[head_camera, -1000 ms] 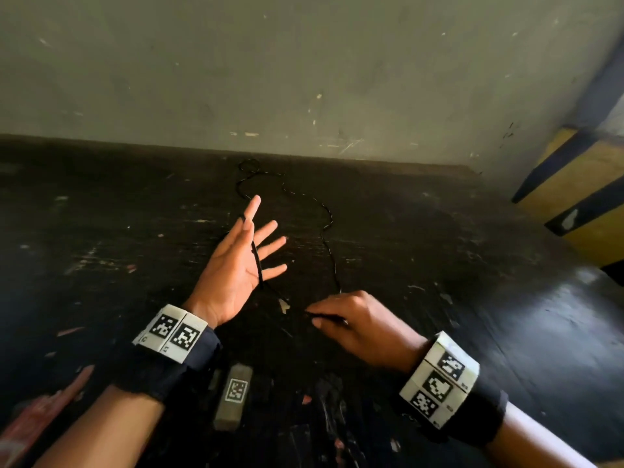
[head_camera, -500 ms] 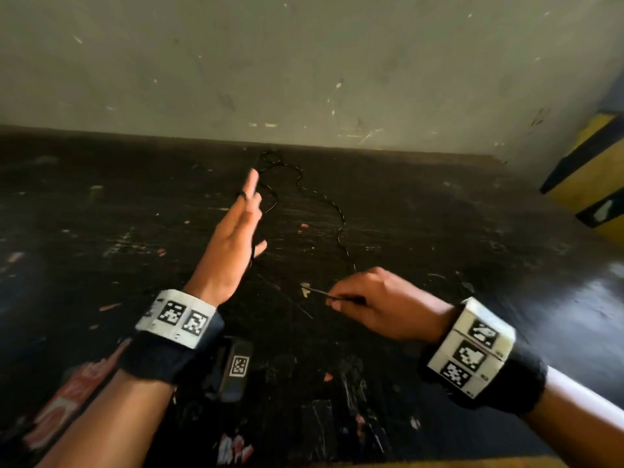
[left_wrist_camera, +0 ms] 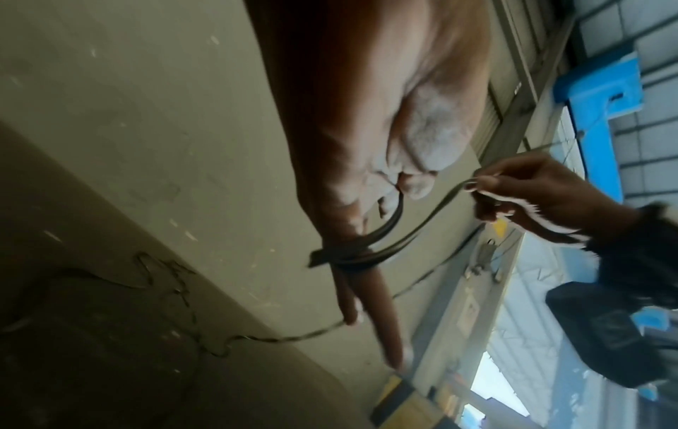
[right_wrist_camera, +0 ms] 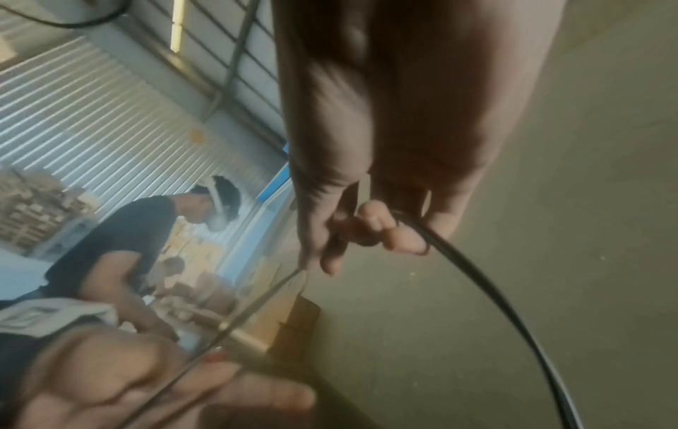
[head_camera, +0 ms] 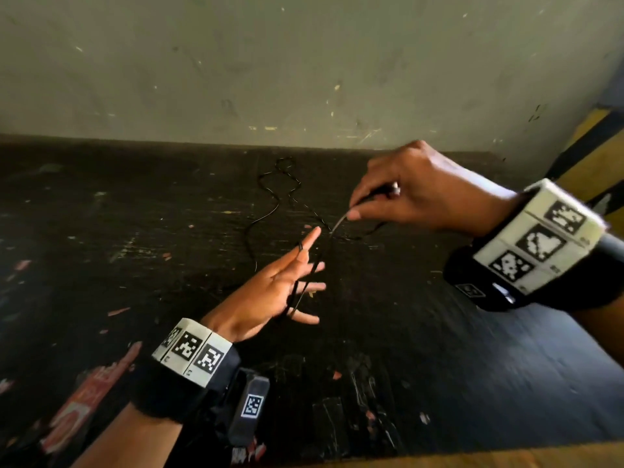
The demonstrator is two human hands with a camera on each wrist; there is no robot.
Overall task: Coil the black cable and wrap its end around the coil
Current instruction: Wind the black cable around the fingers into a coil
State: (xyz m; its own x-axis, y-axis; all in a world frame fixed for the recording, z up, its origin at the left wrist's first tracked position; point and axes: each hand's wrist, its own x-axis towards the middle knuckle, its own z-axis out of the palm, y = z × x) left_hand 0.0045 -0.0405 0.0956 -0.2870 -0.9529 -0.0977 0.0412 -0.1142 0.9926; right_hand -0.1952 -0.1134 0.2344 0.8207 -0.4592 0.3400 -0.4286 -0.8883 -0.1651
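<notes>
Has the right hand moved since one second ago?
Yes. The right hand, pinching the black cable, has risen from low on the dark table toward the wall.

Looks like a warehouse or industrial workshop: corrugated metal wall (right_wrist_camera: 110, 95) showing behind, stacked cardboard boxes (right_wrist_camera: 33, 209), another worker (right_wrist_camera: 121, 241) standing nearby, a scuffed black worktable (head_camera: 439, 349) sitting against a chipped plaster wall (head_camera: 304, 62), yellow-black hazard striping (head_camera: 594, 157) running alongside.

Wall (head_camera: 304, 62) blocks far side; loose black cable (head_camera: 266, 211) snakes across tabletop (head_camera: 101, 231) ahead; bare tabletop either side.
</notes>
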